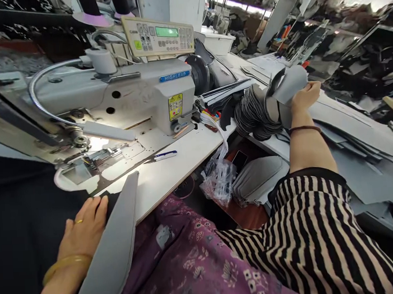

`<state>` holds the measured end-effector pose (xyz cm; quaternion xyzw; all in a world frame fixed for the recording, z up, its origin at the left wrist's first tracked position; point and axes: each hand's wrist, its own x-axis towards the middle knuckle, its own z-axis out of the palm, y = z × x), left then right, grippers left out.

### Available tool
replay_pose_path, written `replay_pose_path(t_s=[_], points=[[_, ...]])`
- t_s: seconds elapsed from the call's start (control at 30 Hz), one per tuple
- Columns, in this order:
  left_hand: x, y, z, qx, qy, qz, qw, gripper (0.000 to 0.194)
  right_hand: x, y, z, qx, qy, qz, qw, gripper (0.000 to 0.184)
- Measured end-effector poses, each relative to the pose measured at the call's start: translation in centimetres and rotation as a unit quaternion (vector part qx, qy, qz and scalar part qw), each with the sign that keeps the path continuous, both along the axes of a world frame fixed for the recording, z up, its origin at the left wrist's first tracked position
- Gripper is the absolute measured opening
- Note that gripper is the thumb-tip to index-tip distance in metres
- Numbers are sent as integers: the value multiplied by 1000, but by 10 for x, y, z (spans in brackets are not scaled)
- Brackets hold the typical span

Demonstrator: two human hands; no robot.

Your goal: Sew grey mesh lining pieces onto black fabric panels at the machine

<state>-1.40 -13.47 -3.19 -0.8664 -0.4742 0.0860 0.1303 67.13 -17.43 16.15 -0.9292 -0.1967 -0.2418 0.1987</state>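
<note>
R hand (307,96) gripped grey pc (289,85) by the bundled pcs (254,113); L hand (85,224) lay palm-down, unclenched, on blk fabric (19,217) beside grey panel (114,239), nr sewing m/c (130,91).

the left hand (86,223) is resting on black fabric (19,226) beside a long grey panel (114,241) near a sewing machine (134,91), while the right hand (306,96) is holding a curved grey piece (290,85) at a bundle of stacked pieces (254,113).

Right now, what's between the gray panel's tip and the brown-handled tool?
In the head view, a slim blue-handled tool lies on the white tabletop between gray panel and brown-handled tool.
</note>
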Motion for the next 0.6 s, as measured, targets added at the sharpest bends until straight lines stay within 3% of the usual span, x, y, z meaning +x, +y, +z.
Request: replay_pose_path(t_s=[0.17, 0.3, 0.47, 0.6], points=[[-3, -1, 0, 8, 34, -11, 999, 55, 9, 0, -6, -19, 45, 5, 999, 43], [-4, 0, -1, 18, 72, -8, 997, 56, 4, -4, -17, -61, 64, 21, 996, 46], [-8, 0, -3, 23, 79, -15, 997, 57, -3, 22, -33, -118, 88, 41, 988, 57], [-18, 3, -15, -9, 60, -3, 998, 57, 5, 48, -39, -139, 113, 47, 983, 38]])
